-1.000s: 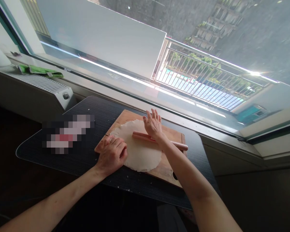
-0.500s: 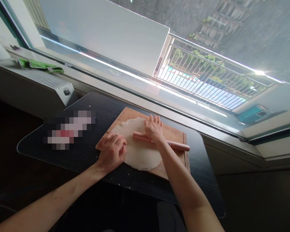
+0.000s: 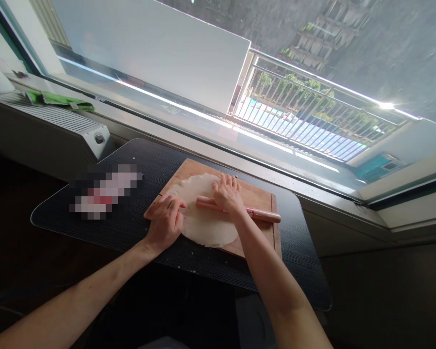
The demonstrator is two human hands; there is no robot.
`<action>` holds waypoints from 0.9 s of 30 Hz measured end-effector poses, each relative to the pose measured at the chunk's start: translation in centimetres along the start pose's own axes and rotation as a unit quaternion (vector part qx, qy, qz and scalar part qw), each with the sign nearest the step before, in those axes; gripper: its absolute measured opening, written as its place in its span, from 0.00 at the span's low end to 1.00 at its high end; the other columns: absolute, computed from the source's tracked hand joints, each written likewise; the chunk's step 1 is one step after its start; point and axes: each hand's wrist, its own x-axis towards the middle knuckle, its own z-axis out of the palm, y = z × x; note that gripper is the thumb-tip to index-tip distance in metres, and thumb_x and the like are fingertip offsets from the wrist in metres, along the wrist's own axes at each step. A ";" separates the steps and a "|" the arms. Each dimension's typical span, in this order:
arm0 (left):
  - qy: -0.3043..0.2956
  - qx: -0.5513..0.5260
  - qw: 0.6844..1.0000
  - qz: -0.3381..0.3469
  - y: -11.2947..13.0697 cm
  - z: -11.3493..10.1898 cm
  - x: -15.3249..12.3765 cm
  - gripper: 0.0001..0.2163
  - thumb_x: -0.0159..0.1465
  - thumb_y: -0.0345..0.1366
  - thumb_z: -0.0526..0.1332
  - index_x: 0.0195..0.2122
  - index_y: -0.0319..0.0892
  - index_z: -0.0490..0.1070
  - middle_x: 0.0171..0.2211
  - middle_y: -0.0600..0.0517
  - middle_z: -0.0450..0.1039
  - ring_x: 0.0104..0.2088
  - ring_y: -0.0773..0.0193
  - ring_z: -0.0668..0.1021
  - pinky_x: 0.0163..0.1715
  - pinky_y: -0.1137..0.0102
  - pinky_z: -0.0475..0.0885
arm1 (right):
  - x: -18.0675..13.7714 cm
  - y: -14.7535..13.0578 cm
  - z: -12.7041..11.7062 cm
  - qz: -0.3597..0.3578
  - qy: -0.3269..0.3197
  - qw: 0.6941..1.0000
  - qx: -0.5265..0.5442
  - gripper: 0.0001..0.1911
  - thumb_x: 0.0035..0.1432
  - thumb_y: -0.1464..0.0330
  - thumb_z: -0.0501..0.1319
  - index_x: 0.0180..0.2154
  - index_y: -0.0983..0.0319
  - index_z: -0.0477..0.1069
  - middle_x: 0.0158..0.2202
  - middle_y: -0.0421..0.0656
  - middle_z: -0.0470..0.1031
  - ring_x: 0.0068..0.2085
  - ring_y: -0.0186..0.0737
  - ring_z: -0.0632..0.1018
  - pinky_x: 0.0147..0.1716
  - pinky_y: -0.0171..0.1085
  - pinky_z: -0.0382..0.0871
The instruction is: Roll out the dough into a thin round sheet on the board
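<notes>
A flat round sheet of pale dough lies on a wooden board set on a dark table. Across the dough's far half lies a wooden rolling pin. My right hand presses on the pin from above, its fingers stretched out together. At the dough's near left edge my left hand rests with curled fingers on the dough's rim, where board and dough meet.
A blurred-out object lies on the table's left half. Behind the table runs a window sill and a large window onto a balcony rail. A white radiator with a green cloth on it stands at the left.
My right hand has drawn the rolling pin slightly toward me over the dough. My left hand stays at the dough's left edge. The view has shifted a little.
</notes>
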 end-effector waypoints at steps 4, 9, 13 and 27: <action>0.001 -0.015 1.000 -0.011 -0.2 0.1 -0.1 0.10 0.60 0.24 0.50 0.37 0.45 0.65 0.33 0.51 0.73 0.38 0.57 0.76 0.58 0.54 0.66 | -5.4 0.6 1.1 -0.053 0.025 0.997 -0.040 0.32 0.71 0.57 0.42 0.70 0.63 0.52 0.72 0.49 0.50 0.73 0.50 0.46 0.69 0.53 0.41; 0.009 -0.038 0.999 -0.010 -0.2 0.0 0.0 0.09 0.62 0.25 0.50 0.37 0.45 0.65 0.34 0.51 0.73 0.39 0.58 0.76 0.58 0.55 0.66 | -7.6 1.1 1.8 -0.098 0.027 0.994 -0.046 0.31 0.71 0.57 0.42 0.69 0.63 0.54 0.72 0.48 0.50 0.73 0.49 0.45 0.69 0.52 0.40; 0.018 -0.039 0.999 -0.024 0.0 -0.2 0.2 0.10 0.62 0.24 0.49 0.36 0.45 0.64 0.34 0.51 0.71 0.39 0.57 0.75 0.52 0.58 0.69 | -0.6 0.1 0.1 -0.032 0.007 0.999 -0.001 0.32 0.71 0.55 0.40 0.69 0.64 0.52 0.72 0.49 0.49 0.72 0.52 0.48 0.68 0.53 0.46; 0.032 -0.033 0.999 -0.024 -0.2 -0.1 0.1 0.10 0.62 0.23 0.49 0.36 0.44 0.63 0.34 0.50 0.71 0.40 0.58 0.75 0.44 0.63 0.71 | -1.8 0.2 0.2 -0.063 -0.010 0.997 -0.031 0.32 0.72 0.54 0.41 0.70 0.61 0.50 0.73 0.48 0.46 0.72 0.50 0.46 0.68 0.52 0.43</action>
